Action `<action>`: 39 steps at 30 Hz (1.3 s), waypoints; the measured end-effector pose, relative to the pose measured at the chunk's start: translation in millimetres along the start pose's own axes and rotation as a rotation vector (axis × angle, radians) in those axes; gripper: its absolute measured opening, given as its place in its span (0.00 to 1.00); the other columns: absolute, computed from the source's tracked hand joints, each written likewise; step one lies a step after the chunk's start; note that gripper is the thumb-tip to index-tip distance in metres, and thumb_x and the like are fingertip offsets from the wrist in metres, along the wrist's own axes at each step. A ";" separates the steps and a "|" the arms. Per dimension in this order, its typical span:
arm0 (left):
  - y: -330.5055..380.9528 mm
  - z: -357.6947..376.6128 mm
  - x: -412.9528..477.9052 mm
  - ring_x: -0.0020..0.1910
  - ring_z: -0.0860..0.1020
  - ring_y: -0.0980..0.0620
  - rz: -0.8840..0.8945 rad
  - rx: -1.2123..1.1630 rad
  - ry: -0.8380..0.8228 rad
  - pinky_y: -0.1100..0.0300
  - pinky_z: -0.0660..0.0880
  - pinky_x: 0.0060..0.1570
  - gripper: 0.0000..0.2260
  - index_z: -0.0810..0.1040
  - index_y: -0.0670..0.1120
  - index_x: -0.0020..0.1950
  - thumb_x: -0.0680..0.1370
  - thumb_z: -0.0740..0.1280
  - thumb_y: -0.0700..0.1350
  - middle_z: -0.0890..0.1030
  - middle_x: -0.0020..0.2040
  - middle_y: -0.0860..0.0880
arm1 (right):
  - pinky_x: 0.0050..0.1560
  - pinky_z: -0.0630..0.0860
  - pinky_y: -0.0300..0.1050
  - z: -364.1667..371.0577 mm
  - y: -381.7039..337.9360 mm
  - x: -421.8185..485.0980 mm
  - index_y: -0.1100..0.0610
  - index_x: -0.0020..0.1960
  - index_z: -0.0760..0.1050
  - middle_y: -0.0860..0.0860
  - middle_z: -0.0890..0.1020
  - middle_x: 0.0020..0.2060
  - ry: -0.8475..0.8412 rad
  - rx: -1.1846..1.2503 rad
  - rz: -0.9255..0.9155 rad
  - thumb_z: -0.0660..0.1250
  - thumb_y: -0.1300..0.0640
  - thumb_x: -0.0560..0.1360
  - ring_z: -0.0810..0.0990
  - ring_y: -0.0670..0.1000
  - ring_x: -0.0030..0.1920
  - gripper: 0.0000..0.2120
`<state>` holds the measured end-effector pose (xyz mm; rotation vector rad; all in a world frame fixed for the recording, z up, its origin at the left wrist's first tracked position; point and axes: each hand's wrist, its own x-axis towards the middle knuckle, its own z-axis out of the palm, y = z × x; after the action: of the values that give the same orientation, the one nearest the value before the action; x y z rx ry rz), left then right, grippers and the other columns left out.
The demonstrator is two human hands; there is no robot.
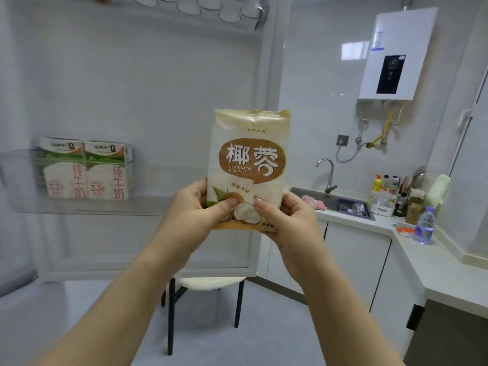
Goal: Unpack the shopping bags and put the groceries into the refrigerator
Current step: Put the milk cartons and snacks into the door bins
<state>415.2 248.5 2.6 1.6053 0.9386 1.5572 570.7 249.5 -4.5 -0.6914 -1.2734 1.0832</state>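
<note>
Cream and brown, the packet of desiccated coconut [249, 167] stands upright in mid-air in front of the open refrigerator door [132, 101], held by its bottom edge. The left hand [200, 210] pinches the lower left corner, thumb pressed on the printed front and the other fingers hidden behind; the right hand [287, 220] does the same at the lower right corner. Nothing else supports the packet, and its top edge is free.

To my eye this is the carrying step: one grocery is out of the bags and on its way to a place in the refrigerator. The door shelf [87, 207] is the nearest spot. Two milk cartons [85, 170] stand side by side, touching, toward its left end, behind the clear rail. To the right of them the shelf looks bare up to the packet, so there seems to be room for it to stand there.

The next move would call for lifting the packet over the clear front rail, then lowering it upright just beside the cartons without knocking them. One hand may have to let go so the packet can slide in edge first.

A stool [208, 283] stands below and behind the hands, past the door's lower edge, well clear of the path. The counter [427, 262] and sink [332, 199] lie off to the right, also out of the way.
</note>
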 end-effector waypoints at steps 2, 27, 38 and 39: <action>14.5 -13.4 9.0 0.46 0.82 0.56 0.046 0.031 0.055 0.65 0.78 0.44 0.09 0.77 0.53 0.49 0.72 0.70 0.42 0.84 0.46 0.55 | 0.45 0.81 0.42 15.8 -8.5 15.7 0.56 0.49 0.76 0.50 0.85 0.41 -0.049 0.009 -0.030 0.70 0.61 0.71 0.84 0.50 0.45 0.07; 56.9 -181.4 109.5 0.52 0.79 0.47 0.006 0.475 0.259 0.48 0.76 0.56 0.07 0.73 0.50 0.54 0.78 0.65 0.42 0.81 0.53 0.47 | 0.53 0.79 0.48 178.4 -16.1 150.4 0.53 0.49 0.71 0.47 0.79 0.44 -0.222 -0.431 -0.091 0.69 0.61 0.74 0.79 0.50 0.49 0.08; 43.4 -244.4 94.7 0.50 0.79 0.47 -0.190 0.704 0.313 0.51 0.78 0.50 0.07 0.75 0.46 0.52 0.75 0.69 0.43 0.80 0.50 0.47 | 0.36 0.78 0.40 224.7 8.1 155.2 0.57 0.53 0.74 0.52 0.80 0.40 -0.382 -0.665 0.058 0.65 0.58 0.77 0.76 0.47 0.34 0.06; 41.8 -248.0 94.0 0.50 0.78 0.47 -0.190 0.716 0.328 0.53 0.78 0.47 0.09 0.75 0.46 0.53 0.75 0.69 0.42 0.80 0.50 0.47 | 0.37 0.80 0.41 227.1 9.6 156.4 0.58 0.51 0.75 0.54 0.81 0.41 -0.368 -0.673 0.039 0.66 0.59 0.76 0.77 0.47 0.33 0.05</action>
<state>169.9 309.5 92.9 1.6582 1.9337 1.4535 340.1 362.1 96.7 -1.0473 -1.9861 0.8235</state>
